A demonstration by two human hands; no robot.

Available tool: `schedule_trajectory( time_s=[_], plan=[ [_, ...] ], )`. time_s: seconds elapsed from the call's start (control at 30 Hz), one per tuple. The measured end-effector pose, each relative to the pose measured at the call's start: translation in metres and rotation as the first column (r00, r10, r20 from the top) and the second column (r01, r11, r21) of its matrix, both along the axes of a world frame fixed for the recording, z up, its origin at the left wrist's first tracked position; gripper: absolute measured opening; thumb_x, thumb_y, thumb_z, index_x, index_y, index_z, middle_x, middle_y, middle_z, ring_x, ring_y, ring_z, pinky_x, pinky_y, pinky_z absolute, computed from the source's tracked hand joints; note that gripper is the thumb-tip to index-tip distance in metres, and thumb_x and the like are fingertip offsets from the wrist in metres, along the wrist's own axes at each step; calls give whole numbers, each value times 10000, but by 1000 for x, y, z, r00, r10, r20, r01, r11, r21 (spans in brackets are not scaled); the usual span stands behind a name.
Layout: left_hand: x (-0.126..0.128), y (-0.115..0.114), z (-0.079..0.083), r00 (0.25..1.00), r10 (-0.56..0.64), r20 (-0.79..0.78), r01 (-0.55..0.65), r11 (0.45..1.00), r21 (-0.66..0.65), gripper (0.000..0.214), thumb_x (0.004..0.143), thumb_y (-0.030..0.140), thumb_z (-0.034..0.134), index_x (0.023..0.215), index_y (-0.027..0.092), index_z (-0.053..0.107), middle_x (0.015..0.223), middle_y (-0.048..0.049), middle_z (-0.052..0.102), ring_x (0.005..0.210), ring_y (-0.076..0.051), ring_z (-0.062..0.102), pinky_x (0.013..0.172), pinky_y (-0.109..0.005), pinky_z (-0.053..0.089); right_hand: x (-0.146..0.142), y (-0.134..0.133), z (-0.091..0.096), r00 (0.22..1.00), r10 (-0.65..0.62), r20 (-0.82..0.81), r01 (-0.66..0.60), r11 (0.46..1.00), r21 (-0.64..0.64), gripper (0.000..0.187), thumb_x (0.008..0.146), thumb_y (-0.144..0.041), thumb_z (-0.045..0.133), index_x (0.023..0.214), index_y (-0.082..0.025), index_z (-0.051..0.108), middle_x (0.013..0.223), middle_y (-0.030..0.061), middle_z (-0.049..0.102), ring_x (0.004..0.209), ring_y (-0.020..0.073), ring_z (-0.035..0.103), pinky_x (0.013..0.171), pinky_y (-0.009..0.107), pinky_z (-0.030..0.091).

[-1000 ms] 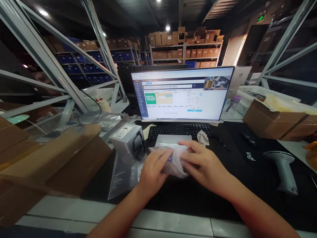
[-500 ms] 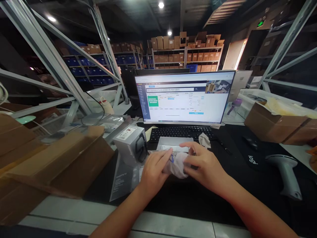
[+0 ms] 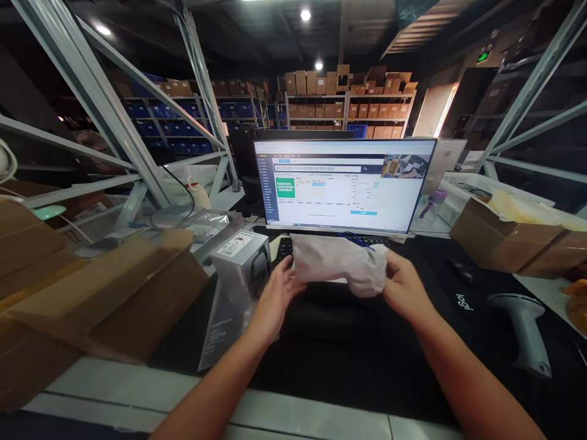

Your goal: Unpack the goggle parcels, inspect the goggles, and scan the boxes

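A pale grey cloth pouch (image 3: 337, 261) with a blue drawstring hangs sideways above the desk, in front of the monitor; something bulky fills its right end. My right hand (image 3: 406, 284) grips that end, fingertips partly behind the cloth. At the pouch's left end is my left hand (image 3: 279, 290), its fingers apart; whether they touch the cloth I cannot tell. Left of the hands stands a grey product box (image 3: 241, 263) with a white label and a dark picture. A clear plastic sleeve (image 3: 222, 339) leans in front of it.
Behind the pouch are a lit monitor (image 3: 321, 201) and a mostly hidden keyboard (image 3: 285, 247). A barcode scanner (image 3: 525, 330) and mouse (image 3: 461, 269) lie right. Cardboard boxes stand left (image 3: 123, 293) and right (image 3: 509, 238). Metal frame posts (image 3: 87, 79) flank the desk.
The pouch, bunched low between both hands before, is now raised and stretched out sideways. My left hand has moved left off its middle; my right hand has shifted right to its end.
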State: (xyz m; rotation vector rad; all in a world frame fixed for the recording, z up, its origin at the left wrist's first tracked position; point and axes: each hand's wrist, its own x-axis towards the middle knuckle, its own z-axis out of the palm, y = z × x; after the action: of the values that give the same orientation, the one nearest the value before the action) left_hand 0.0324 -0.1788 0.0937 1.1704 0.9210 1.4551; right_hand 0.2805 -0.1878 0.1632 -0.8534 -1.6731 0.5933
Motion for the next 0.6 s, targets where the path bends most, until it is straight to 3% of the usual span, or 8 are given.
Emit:
schedule_trajectory(
  time_s=[0.07, 0.1, 0.2, 0.3, 0.43, 0.5, 0.53, 0.6],
  plan=[
    [4, -2, 6, 981, -128, 148, 146, 982, -118, 698, 858, 694, 620, 1307, 162, 568, 1175, -158, 709, 931, -236, 717, 778, -370, 601, -8, 3, -6, 996, 94, 5, -94, 994, -47, 186, 865, -364, 714, 879, -181, 748, 899, 41, 716, 808, 183, 643, 701, 283, 528],
    [5, -4, 8, 974, -125, 188, 154, 977, -146, 632, 808, 641, 720, 1222, 174, 622, 1118, -122, 728, 880, -210, 714, 719, -323, 600, -11, 4, -9, 991, 132, 20, -131, 989, -63, 205, 875, -378, 701, 864, -181, 755, 921, 52, 717, 827, 186, 647, 710, 287, 534],
    [4, -7, 14, 980, 9, 199, 27, 984, -175, 516, 635, 543, 894, 933, 161, 716, 862, -41, 733, 697, -145, 665, 588, -235, 558, -9, 9, -10, 988, 134, 73, -128, 988, -81, 203, 851, -393, 720, 835, -200, 781, 1063, 84, 707, 976, 215, 658, 831, 332, 550],
    [0, -3, 16, 982, 98, 163, -69, 982, -174, 492, 544, 524, 934, 739, 134, 706, 674, -17, 679, 600, -130, 615, 543, -225, 524, 11, 15, -3, 994, 80, 69, -69, 987, -145, 191, 786, -414, 776, 816, -227, 806, 1171, 97, 682, 1067, 244, 645, 853, 339, 555],
    [-18, 2, 21, 959, 232, 165, -215, 970, -115, 494, 566, 549, 897, 824, 167, 720, 715, 3, 695, 637, -139, 614, 589, -232, 511, 53, 23, 9, 982, -3, -189, -52, 956, -288, 340, 712, -517, 843, 923, -251, 824, 1142, 84, 712, 876, 195, 663, 660, 267, 563],
    [-32, -4, 22, 929, 369, 20, -368, 929, -37, 422, 669, 534, 830, 877, 183, 724, 765, 0, 707, 698, -162, 628, 634, -243, 504, 73, 27, 14, 933, -95, -348, -21, 949, -315, 404, 640, -531, 895, 927, -255, 825, 1007, 62, 745, 811, 167, 657, 669, 253, 571],
    [-40, -9, 22, 870, 471, -143, -470, 882, 45, 370, 745, 514, 770, 916, 188, 728, 796, -10, 714, 738, -181, 641, 657, -252, 500, 80, 29, 15, 902, -141, -408, 5, 949, -315, 422, 599, -524, 922, 908, -253, 826, 934, 49, 749, 796, 157, 654, 693, 249, 577],
    [-53, -26, 19, 569, 634, -525, -592, 758, 274, 309, 863, 434, 642, 1069, 216, 722, 903, -33, 737, 830, -225, 672, 702, -281, 492, 89, 33, 16, 852, -200, -484, 49, 951, -307, 443, 522, -500, 962, 860, -248, 826, 853, 25, 744, 773, 136, 647, 728, 239, 581]
  ],
)
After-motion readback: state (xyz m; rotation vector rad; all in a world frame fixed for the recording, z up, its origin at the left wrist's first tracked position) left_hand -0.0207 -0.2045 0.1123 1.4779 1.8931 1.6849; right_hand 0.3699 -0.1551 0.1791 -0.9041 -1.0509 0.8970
